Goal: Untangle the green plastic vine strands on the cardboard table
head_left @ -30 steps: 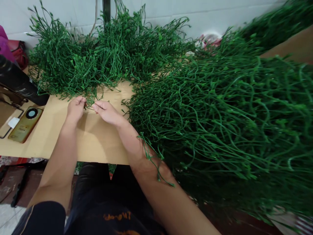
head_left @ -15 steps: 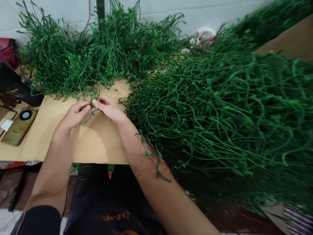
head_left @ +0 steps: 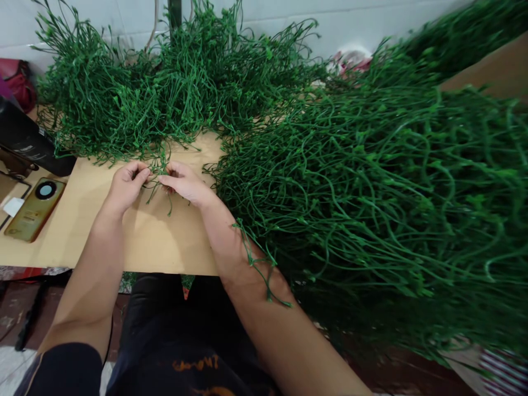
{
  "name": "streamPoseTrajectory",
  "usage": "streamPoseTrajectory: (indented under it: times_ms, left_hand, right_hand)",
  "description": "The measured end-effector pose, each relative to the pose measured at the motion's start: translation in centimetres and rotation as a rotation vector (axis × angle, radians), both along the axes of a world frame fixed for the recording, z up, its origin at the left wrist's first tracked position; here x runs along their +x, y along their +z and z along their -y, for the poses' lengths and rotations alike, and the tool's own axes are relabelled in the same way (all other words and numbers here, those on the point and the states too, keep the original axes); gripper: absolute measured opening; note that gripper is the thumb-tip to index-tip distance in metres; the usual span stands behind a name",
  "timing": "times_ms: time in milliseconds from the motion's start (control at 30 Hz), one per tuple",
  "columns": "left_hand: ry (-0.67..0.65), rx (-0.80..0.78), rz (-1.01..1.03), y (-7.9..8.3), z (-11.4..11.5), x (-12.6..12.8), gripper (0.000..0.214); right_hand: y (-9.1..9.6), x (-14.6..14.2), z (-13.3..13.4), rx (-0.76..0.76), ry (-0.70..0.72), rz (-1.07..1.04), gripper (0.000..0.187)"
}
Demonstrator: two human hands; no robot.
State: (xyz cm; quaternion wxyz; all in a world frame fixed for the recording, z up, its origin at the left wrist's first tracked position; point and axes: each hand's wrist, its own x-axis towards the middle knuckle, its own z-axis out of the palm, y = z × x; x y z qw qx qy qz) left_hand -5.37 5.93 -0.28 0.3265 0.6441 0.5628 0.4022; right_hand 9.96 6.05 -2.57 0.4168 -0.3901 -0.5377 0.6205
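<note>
1. Between the left hand [head_left: 128,186] and the right hand [head_left: 186,185], at the flat tan table [head_left: 165,247], is a small bunch of thin, green, bendy stems [head_left: 158,164].
2. Both hands pinch it.
3. A big, tangled green stem pile [head_left: 181,99] lies just beyond.

The bench [head_left: 177,250] is flat and pale tan, with a straight front edge. On it a gold phone [head_left: 33,214] lies camera side up. A small white object [head_left: 14,207] sits just left of the phone, a black bottle [head_left: 31,140] just beyond it. A tangle of green stems [head_left: 136,107] spreads farther back, rightward of the phone; a bigger green heap [head_left: 363,187] lies well right of it, mostly hiding what bears it.
</note>
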Motion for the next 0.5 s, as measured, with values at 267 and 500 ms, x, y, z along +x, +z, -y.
streamPoseTrajectory:
  times_ms: [267,500]
  left_hand:
    - [-0.149,-0.054,-0.084,0.4,0.7,-0.1,0.04]
    - [-0.277,-0.163,-0.16,1.3,2.1,0.0,0.037]
  right_hand:
    - [-0.3,-0.2,0.0,0.238,-0.168,0.314,0.025]
    - [0.3,-0.3,0.4,0.375,-0.138,0.674,0.011]
